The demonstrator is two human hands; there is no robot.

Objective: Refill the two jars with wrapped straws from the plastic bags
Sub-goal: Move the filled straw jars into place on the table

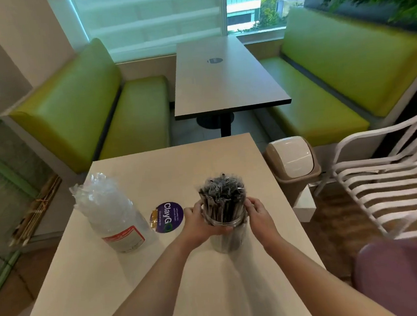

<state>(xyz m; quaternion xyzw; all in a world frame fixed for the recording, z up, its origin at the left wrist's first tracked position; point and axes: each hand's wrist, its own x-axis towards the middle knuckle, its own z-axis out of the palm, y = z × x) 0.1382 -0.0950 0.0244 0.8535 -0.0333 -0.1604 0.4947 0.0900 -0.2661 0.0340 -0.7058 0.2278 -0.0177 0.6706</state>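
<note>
Both hands cup the straws at the rim of the jar (228, 239), which stands near the middle of the table (143, 284), toward its right edge. Left hand (200, 225) fingers curl round the bundle of wrapped straws (222, 202) and the rim; right hand (258, 216) fingers pinch the other side. Best move, probably: squeeze evenly, tap the straws down, keep the jar upright. Straws look dark in clear wrap, tightly packed, fanned at top. The second jar (116, 216), clear with a red label, stands near the left edge, crinkled plastic sticking out.
</note>
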